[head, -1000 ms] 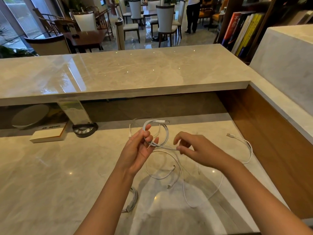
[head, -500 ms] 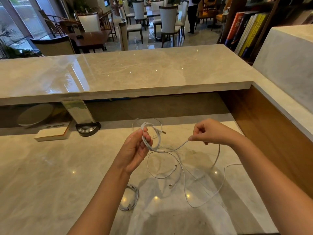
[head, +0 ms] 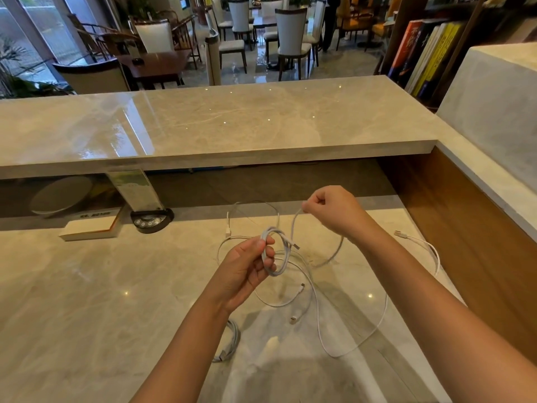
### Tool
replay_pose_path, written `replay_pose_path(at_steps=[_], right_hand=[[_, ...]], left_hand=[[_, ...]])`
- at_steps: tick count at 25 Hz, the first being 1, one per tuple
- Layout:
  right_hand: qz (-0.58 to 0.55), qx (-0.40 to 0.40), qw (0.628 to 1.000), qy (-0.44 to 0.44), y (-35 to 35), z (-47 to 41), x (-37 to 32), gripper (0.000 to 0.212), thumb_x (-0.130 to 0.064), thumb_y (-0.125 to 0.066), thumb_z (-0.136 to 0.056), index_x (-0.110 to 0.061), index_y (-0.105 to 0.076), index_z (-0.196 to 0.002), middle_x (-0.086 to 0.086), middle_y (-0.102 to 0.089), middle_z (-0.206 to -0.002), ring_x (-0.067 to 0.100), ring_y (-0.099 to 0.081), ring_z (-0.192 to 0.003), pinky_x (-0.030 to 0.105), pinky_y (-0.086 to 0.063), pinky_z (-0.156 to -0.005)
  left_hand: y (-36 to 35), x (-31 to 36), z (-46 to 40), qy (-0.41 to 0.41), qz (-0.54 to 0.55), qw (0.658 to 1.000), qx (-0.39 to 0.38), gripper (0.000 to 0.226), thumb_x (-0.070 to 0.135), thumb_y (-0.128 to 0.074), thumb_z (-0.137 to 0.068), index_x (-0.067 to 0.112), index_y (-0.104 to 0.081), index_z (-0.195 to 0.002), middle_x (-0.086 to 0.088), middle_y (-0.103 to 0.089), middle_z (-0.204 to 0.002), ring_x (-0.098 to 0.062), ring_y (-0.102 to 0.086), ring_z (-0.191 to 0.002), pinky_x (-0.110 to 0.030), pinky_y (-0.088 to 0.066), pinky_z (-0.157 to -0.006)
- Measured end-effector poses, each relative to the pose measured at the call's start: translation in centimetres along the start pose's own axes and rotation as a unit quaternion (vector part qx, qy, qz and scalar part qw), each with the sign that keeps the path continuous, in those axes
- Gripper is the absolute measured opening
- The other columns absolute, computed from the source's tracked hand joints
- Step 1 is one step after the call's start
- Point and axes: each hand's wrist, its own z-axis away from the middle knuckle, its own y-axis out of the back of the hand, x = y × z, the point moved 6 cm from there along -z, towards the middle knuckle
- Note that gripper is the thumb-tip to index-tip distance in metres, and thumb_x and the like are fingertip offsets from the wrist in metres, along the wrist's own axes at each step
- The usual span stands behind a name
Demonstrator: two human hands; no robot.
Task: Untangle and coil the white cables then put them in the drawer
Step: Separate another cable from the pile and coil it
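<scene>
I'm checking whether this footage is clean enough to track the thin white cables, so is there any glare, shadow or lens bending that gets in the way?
Head view: the glossy lower counter shows small ceiling-light glints and soft arm shadows under the loose white cable; the wide lens bows the upper counter; the coil in the left hand stays sharp.

Camera: one only, worn on my head, wide-angle.
Facing: forward and down across my desk (head: 87,301), on over the raised counter (head: 232,120) to the dining room beyond.
Nearness: close; both my forearms enter from the bottom edge, hands mid-frame.
Shared view: none, there is no second camera.
</scene>
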Motion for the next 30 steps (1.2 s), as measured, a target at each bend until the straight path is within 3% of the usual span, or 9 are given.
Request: replay_pose_path(at_steps=[3, 6, 10, 13, 17, 24, 27, 29, 30], right_hand=[[-0.084, -0.068, 0.994, 0.017, -1.5, 1.5, -2.0, 0.031, -0.015, -0.042, -0.094, -0.005, -0.070, -0.089, 0.000, -0.057, -0.065, 0.020, -0.049, -0.060, 0.033, -0.041, -0.060], [-0.040, -0.124, 0.988, 0.083, -3.3, 3.4, -3.7, 0.029, -0.014, -0.041, -0.094, -0.012, -0.069, -0.100, 0.002, -0.064, -0.078, 0.018, -0.056, -0.068, 0.033, -0.045, -0.065], [0.123, 0.029, 0.967, 0.224, -5.1, 5.7, -4.2, 0.021, -0.021, -0.049, -0.091, -0.014, -0.068, -0.096, 0.006, -0.059, -0.083, 0.022, -0.055, -0.072, 0.034, -0.046, -0.060], [0.111, 0.145, 0.943, 0.278, -5.5, 7.3, -4.0, 0.023, -0.026, -0.049, -0.088, -0.017, -0.067, -0.098, 0.002, -0.055, -0.078, 0.016, -0.054, -0.060, 0.025, -0.043, -0.047], [0.009, 0.175, 0.941, 0.288, -5.1, 7.7, -3.7, 0.013, -0.023, -0.060, -0.085, -0.014, -0.069, -0.088, 0.003, -0.060, -0.083, 0.015, -0.057, -0.064, 0.022, -0.047, -0.051], [0.127, 0.216, 0.901, 0.354, -5.2, 8.9, -2.8, 0.017, -0.019, -0.055, -0.088, -0.010, -0.069, -0.093, 0.006, -0.060, -0.076, 0.017, -0.053, -0.057, 0.024, -0.046, -0.045], [0.178, 0.201, 0.905, 0.331, -5.3, 8.7, -0.2, 0.002, -0.014, -0.066, -0.080, -0.013, -0.068, -0.082, 0.003, -0.060, -0.074, 0.020, -0.053, -0.068, 0.026, -0.042, -0.059], [0.173, 0.166, 0.943, 0.230, -5.2, 8.1, 2.2, 0.007, -0.014, -0.069, -0.077, -0.020, -0.066, -0.077, -0.005, -0.061, -0.067, 0.016, -0.055, -0.065, 0.028, -0.041, -0.063], [0.106, 0.130, 0.975, 0.144, -4.9, 7.6, 3.8, 0.012, -0.012, -0.067, -0.079, -0.023, -0.065, -0.075, -0.009, -0.063, -0.066, 0.011, -0.057, -0.061, 0.027, -0.043, -0.063]], left_hand=[[0.3, -0.3, -0.1, 0.003, -0.046, 0.999, 0.017, 0.015, 0.012, -0.050, -0.086, 0.006, -0.062, -0.091, -0.005, -0.068, -0.074, -0.009, -0.062, -0.058, -0.022, -0.057, -0.063], [0.5, -0.4, -0.3, -0.001, -0.063, 0.997, 0.047, 0.020, 0.009, -0.044, -0.093, 0.006, -0.062, -0.099, -0.005, -0.073, -0.081, -0.010, -0.067, -0.068, -0.023, -0.058, -0.069], [0.1, 0.3, -0.3, -0.038, -0.007, 0.998, 0.052, 0.026, 0.009, -0.039, -0.096, 0.006, -0.063, -0.105, -0.009, -0.073, -0.093, -0.013, -0.070, -0.085, -0.023, -0.057, -0.075], [-0.5, 0.8, 0.1, -0.061, 0.060, 0.996, 0.031, 0.028, 0.012, -0.043, -0.092, 0.004, -0.062, -0.111, -0.011, -0.072, -0.102, -0.015, -0.069, -0.095, -0.023, -0.057, -0.078], [-1.3, 1.1, 0.5, -0.065, 0.112, 0.991, 0.009, 0.028, 0.014, -0.047, -0.086, 0.006, -0.071, -0.099, -0.012, -0.072, -0.101, -0.016, -0.070, -0.093, -0.024, -0.057, -0.074], [-0.5, 1.8, 0.2, -0.093, 0.122, 0.986, 0.065, 0.030, 0.008, -0.038, -0.096, 0.007, -0.066, -0.087, -0.006, -0.072, -0.077, -0.013, -0.071, -0.079, -0.028, -0.058, -0.076], [0.1, 2.3, 0.0, -0.104, 0.173, 0.977, 0.071, 0.023, 0.007, -0.039, -0.095, 0.008, -0.060, -0.087, -0.001, -0.062, -0.065, -0.008, -0.064, -0.062, -0.029, -0.055, -0.080], [0.3, 2.4, -0.1, -0.095, 0.210, 0.972, 0.053, 0.017, 0.009, -0.040, -0.092, 0.009, -0.058, -0.091, 0.002, -0.054, -0.060, -0.005, -0.057, -0.055, -0.029, -0.056, -0.080], [0.3, 2.3, -0.1, -0.084, 0.216, 0.972, 0.046, 0.018, 0.010, -0.041, -0.092, 0.009, -0.059, -0.091, 0.002, -0.051, -0.060, -0.005, -0.054, -0.053, -0.029, -0.057, -0.079]])
